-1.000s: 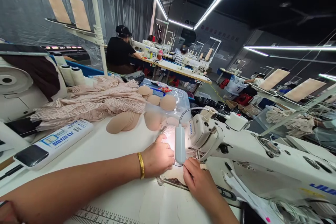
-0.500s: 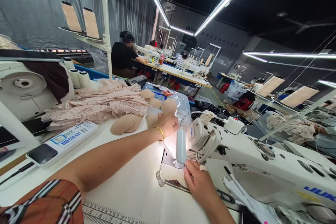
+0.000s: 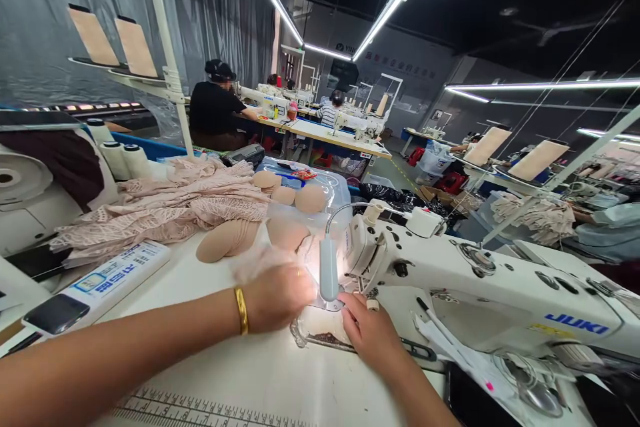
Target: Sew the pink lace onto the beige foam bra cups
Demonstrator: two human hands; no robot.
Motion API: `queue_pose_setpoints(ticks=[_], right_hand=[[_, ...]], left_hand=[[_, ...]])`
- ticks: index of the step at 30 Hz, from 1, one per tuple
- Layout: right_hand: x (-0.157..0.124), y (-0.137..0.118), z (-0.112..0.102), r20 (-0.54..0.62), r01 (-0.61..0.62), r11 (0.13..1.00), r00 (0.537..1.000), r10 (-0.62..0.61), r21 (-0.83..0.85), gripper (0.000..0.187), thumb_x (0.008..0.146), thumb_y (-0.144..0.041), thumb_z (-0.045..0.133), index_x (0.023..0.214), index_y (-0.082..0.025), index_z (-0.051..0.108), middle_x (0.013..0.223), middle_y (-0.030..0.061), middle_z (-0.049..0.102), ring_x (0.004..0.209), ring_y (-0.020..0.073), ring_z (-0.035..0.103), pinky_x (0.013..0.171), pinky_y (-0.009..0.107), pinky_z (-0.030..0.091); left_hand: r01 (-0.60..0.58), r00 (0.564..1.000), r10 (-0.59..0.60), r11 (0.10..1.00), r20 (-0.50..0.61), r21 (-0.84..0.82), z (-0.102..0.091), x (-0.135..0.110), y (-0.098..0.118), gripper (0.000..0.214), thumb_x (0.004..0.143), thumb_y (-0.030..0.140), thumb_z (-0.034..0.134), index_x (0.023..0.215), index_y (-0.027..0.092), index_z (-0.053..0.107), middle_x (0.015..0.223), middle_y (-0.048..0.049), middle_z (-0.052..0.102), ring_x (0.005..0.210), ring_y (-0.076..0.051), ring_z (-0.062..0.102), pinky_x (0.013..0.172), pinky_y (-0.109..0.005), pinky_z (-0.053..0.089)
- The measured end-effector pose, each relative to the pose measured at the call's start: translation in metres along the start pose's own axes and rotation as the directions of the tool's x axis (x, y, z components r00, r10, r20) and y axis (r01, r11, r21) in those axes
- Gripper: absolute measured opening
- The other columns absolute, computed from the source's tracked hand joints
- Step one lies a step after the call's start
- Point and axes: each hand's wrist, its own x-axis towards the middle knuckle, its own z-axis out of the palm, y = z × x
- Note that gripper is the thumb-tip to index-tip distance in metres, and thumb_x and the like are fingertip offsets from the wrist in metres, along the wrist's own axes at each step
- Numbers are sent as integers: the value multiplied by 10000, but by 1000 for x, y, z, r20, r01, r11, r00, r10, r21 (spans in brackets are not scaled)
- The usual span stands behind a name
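My left hand (image 3: pixel 277 293), with a gold bangle on the wrist, is smeared by motion just left of the needle lamp (image 3: pixel 329 267). Its fingers look closed on a pale pink lace piece (image 3: pixel 257 259), itself blurred. My right hand (image 3: pixel 367 333) rests on the bed of the white sewing machine (image 3: pixel 500 280). Its fingers are pressed together at the needle plate, and what they hold is hidden. A transparent tray (image 3: pixel 313 333) lies under the needle area.
A pile of pink lace (image 3: pixel 165 207) and beige bra cups (image 3: pixel 225 240) lie behind my hands. More cups sit on a clear plastic box (image 3: pixel 327 180). A control box (image 3: pixel 100 280) and thread cones (image 3: pixel 117 157) stand at left. A person (image 3: pixel 213 107) sews at a far table.
My left hand had reached out to the cups by the plastic box. It has come back beside the needle lamp with a pink piece. My right hand stayed at the needle.
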Motion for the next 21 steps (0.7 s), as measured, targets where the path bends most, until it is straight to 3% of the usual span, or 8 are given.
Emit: queue_pose_setpoints(ticks=[2,5,8,12,16,21], right_hand=[[1,-1,-1,-11,8,1000,1000,-8,7,306,1037,-209,415,1178,-213,687,950,61,750,809,236,694,711,327,498],[0,-1,-1,-18,11,1000,1000,-11,7,302,1036,-208,426,1187,-217,687,971,63,752,796,228,691,703,321,496],[0,0,-2,-12,0,1000,1000,0,24,312,1036,-204,423,1194,-226,691,974,57,755,794,224,693,701,321,503],[0,1,-2,-2,-4,997,1000,4,73,327,1040,-204,418,1219,-243,689,1003,52,763,860,225,707,741,320,534],[-2,2,-2,14,-22,999,1000,22,40,356,1051,-236,410,1278,-233,684,1034,83,760,863,242,712,736,340,557],[-3,2,-2,28,-19,1000,999,18,24,359,1055,-243,399,1276,-240,681,1005,70,761,838,245,706,720,345,558]], left_hand=[[-33,995,35,999,89,-22,22,-1,17,177,767,37,594,746,210,561,770,-25,674,652,-197,558,598,-358,407],[11,997,-5,997,76,-77,34,7,26,142,824,65,604,778,198,582,833,-30,685,718,-195,588,634,-333,429],[149,989,-142,972,48,-184,30,16,28,148,910,86,568,812,194,592,847,-17,689,731,-171,601,668,-297,450],[333,940,-331,845,79,-418,24,19,35,179,966,106,496,865,200,611,873,-8,713,753,-163,630,710,-277,482],[406,907,-401,758,127,-511,24,21,39,227,981,132,446,880,204,636,863,-23,722,761,-184,647,728,-293,508],[438,894,-427,763,139,-475,28,25,35,244,976,135,441,922,198,671,876,-37,728,792,-200,660,771,-308,525]])
